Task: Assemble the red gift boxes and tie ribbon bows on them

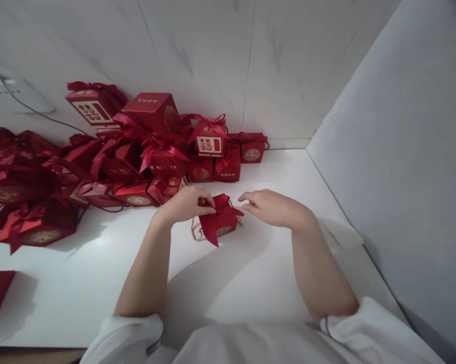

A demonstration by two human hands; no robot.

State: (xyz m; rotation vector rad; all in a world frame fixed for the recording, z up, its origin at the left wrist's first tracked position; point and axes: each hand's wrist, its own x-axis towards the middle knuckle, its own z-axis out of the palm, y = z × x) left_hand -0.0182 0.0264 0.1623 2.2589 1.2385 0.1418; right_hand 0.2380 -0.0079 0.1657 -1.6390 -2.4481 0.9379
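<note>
A white table bears a red box near piled boxes.

Likely a small workroom: white table, piled red boxes

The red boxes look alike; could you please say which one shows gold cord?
The box between the left hand and right hand has gold cord; no other box shows any.
</note>
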